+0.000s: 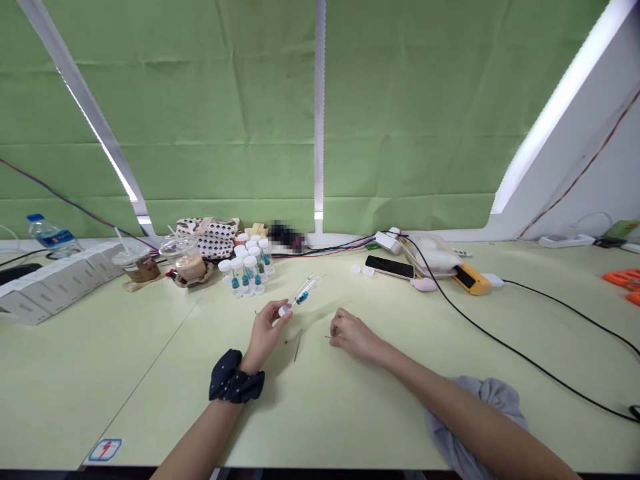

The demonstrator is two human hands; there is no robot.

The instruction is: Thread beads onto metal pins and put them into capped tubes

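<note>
L hand (264, 331) pinching clear tube (301, 294)

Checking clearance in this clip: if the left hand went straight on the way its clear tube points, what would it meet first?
The left hand holds a clear tube aimed up and to the right. That line looks free over the bare table until the two small white caps, probably, beside the phone; depth is unclear.

Clear plastic tube (303, 293) with white cap and blue insert – held by its capped end in left hand (267, 331), tilted up and away. Thin stick (297, 345) flat on table – between both hands, nearer the left.
</note>
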